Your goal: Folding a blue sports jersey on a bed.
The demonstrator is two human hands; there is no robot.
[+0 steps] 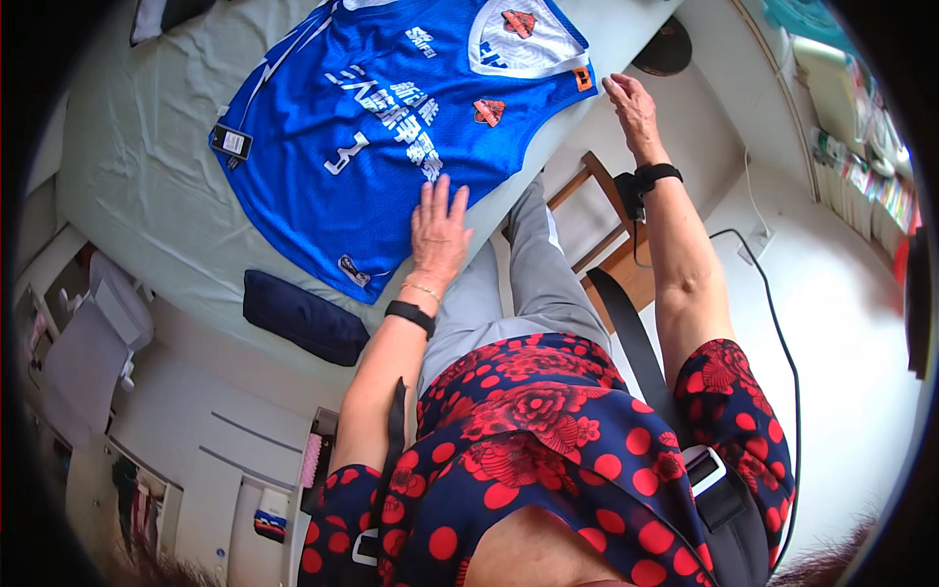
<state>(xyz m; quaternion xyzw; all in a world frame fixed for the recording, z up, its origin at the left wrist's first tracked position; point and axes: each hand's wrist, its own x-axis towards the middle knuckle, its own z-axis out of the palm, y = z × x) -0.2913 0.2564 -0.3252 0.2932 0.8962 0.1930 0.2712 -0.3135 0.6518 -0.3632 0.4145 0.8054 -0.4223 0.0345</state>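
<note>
A blue sleeveless sports jersey [301, 169] with white print lies spread on the bed, its white neck lining facing up at the top. My left hand [442, 235] rests palm down on the jersey's lower edge, fingers slightly apart. My right hand [634, 114] is raised beside the bed's right edge, just off the orange tab [582, 78] at the jersey's armhole. Its fingers are partly bent, and nothing shows in them. A black hang tag [232, 141] bearing a printed label lies on the jersey's left side.
A folded dark navy cloth [304, 317] lies by the near edge of the bed [139, 125]. A wooden chair [638, 268] stands right of my legs. A black cable [770, 323] hangs beside my right arm. An office chair [95, 359] stands at the left.
</note>
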